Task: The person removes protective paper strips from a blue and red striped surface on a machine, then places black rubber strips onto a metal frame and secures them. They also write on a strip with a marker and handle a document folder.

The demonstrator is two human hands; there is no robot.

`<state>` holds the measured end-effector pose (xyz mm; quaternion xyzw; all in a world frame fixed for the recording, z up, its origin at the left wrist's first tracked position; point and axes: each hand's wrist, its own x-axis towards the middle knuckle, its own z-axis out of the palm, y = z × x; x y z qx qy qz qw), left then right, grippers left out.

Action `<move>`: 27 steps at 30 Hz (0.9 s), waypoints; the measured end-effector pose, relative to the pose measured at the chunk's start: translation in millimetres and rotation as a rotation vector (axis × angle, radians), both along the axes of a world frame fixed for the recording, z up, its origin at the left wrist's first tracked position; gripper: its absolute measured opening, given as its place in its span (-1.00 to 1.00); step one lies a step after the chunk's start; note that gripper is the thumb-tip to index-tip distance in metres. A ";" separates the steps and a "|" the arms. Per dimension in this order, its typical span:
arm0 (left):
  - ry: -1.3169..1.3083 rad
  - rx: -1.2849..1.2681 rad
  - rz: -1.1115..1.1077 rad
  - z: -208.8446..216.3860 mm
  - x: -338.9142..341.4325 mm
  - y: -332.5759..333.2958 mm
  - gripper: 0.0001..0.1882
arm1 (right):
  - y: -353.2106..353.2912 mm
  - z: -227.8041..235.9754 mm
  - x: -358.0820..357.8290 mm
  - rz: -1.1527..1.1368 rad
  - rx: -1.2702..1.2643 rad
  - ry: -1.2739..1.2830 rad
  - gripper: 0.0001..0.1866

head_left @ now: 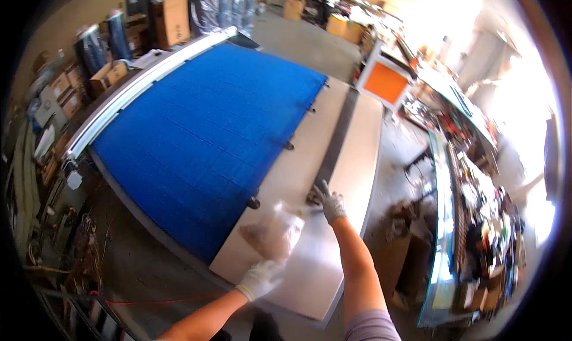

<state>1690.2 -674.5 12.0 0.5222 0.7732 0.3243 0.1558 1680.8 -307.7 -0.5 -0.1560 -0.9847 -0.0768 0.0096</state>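
Both of my hands wear pale work gloves. My left hand (261, 281) is at the lower end of a crumpled clear plastic bag (275, 232); its fingers are smeared by motion, so whether it grips the bag is unclear. Something brownish shows through the bag. At the near end of a long dark strip (338, 139) is my right hand (332, 205), its fingers spread apart. A small dark thing (313, 198) lies beside those fingers. The strip runs away from me along a pale wooden board (286, 183).
Left of the board stretches a large blue surface (202, 126) with small dark tabs along its edge. A long white rail (143, 84) borders its far-left side. An orange-and-white panel (384, 81) stands beyond the board. A cluttered bench with glass sheets (441, 222) is at right.
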 end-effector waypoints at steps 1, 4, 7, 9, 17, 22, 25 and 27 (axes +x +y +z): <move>-0.030 -0.018 0.030 -1.0 -6.2 14.6 -0.60 | 12.0 -9.2 -11.6 0.048 -0.023 -0.039 -0.34; -0.077 -0.024 0.064 -5.6 -19.7 40.0 -0.56 | 27.4 -25.8 -39.2 0.200 -0.072 -0.124 -0.42; -0.035 0.051 0.101 -20.0 -24.6 51.6 -0.56 | 30.3 -22.5 -43.8 0.282 -0.142 -0.187 -0.48; -0.114 0.090 0.154 -22.7 -26.5 52.9 -0.60 | 33.2 -9.8 -37.2 0.294 -0.168 -0.266 -0.48; -0.280 0.248 0.459 -31.7 39.9 -4.9 -0.81 | -39.2 47.4 69.6 0.631 -0.315 -0.392 -0.60; -0.434 0.252 0.717 -29.5 137.3 -68.7 -0.80 | -154.1 67.0 142.0 0.862 -0.348 -0.308 -0.44; -0.486 0.231 0.746 -66.5 202.1 -108.0 -0.62 | -235.3 86.1 166.9 0.959 -0.589 -0.097 -0.45; -0.381 0.068 0.786 -89.0 236.2 -118.2 -0.43 | -294.0 88.7 176.3 0.953 -0.784 -0.087 -0.45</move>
